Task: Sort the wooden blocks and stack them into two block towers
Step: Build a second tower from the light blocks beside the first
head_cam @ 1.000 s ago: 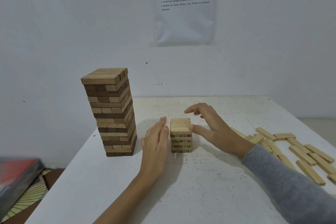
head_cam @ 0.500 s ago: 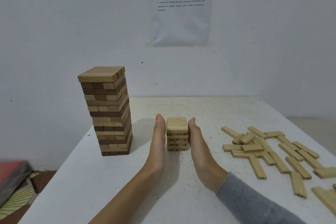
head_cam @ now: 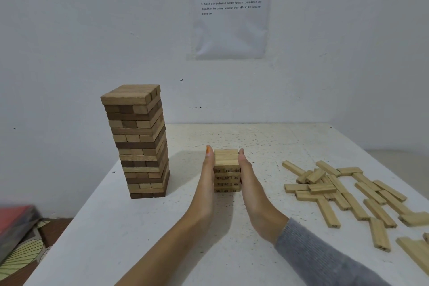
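A short tower of pale numbered blocks [head_cam: 226, 170] stands at the table's middle. My left hand [head_cam: 207, 177] lies flat against its left side and my right hand [head_cam: 247, 177] flat against its right side, fingers straight and pointing away from me, so the tower sits between the two palms. Neither hand curls around a block. A tall tower of mixed light and dark blocks [head_cam: 138, 141] stands to the left, apart from my hands. Several loose pale blocks [head_cam: 343, 189] lie scattered on the right of the table.
The white speckled table [head_cam: 144, 234] ends at a white wall behind, where a printed sheet [head_cam: 229, 9] hangs. The table's left edge runs close to the tall tower. A red and grey object [head_cam: 16, 223] lies on the floor at lower left.
A second ago my right hand hovered behind the short tower with fingers spread. Both hands have since come flat against its two sides and stayed there.
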### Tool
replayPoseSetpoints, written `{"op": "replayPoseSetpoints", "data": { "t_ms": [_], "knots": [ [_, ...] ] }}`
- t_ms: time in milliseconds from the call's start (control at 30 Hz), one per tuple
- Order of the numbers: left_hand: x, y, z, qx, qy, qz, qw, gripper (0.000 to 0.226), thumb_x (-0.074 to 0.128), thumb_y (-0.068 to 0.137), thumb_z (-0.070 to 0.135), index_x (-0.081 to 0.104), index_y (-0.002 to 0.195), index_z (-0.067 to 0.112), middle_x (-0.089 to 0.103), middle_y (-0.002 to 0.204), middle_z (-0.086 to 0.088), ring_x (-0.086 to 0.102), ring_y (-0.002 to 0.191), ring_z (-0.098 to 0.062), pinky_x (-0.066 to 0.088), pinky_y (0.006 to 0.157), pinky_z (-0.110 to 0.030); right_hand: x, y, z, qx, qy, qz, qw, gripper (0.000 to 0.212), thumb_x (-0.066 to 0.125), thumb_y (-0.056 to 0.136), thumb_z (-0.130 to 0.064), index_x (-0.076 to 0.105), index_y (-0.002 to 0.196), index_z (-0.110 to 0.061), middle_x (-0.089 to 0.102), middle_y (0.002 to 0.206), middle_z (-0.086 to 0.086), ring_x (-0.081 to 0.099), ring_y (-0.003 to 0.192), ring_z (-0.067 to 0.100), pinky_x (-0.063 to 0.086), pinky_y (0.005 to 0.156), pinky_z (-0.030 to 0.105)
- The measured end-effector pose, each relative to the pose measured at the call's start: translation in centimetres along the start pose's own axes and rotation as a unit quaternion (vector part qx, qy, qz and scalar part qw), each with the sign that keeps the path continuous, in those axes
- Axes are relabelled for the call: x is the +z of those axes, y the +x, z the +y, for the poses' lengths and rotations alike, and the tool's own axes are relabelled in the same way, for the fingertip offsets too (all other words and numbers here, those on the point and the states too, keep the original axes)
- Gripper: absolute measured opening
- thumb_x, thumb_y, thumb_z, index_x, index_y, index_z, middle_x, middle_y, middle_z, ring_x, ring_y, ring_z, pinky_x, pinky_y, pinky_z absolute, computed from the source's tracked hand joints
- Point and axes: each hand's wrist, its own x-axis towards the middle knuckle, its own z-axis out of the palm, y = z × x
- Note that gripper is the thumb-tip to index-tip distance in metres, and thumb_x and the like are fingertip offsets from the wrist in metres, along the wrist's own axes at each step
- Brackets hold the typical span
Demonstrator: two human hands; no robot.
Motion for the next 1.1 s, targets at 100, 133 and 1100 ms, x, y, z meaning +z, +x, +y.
{"op": "replayPoseSetpoints", "data": {
  "t_ms": [100,133,1100],
  "knots": [
    [-0.1,0.1,-0.1,0.004,0.010,0.014,1.000,0.033,0.013,0.102,0.041,0.040,0.083,0.043,0.052,0.054,0.040,0.043,0.051,0.033,0.031,0.048,0.009,-0.2,0.0,-0.2,0.001,0.003,0.004,1.000,0.062,0.014,0.098,-0.060,0.016,0.154,-0.033,0.029,0.156,-0.010,0.028,0.140,0.004,0.018,0.106,0.023],
    [-0.1,0.1,-0.1,0.004,0.009,0.016,1.000,0.034,0.013,0.102,0.041,0.040,0.081,0.043,0.050,0.050,0.041,0.043,0.049,0.032,0.030,0.048,0.009,-0.2,0.0,-0.2,0.002,0.004,0.005,1.000,0.062,0.013,0.099,-0.059,0.017,0.154,-0.032,0.029,0.156,-0.010,0.028,0.138,0.003,0.017,0.103,0.022],
    [-1.6,0.3,-0.9,0.091,0.080,0.049,0.991,0.045,0.018,0.098,0.054,0.028,0.141,0.045,0.030,0.149,0.029,0.021,0.125,0.022,0.006,0.111,-0.012,-1.0,-1.3,-2.4,-0.031,-0.001,0.054,0.998,0.055,0.017,0.102,-0.052,0.018,0.154,-0.033,0.022,0.158,-0.012,0.026,0.144,0.011,0.019,0.113,0.033]
  ]
}}
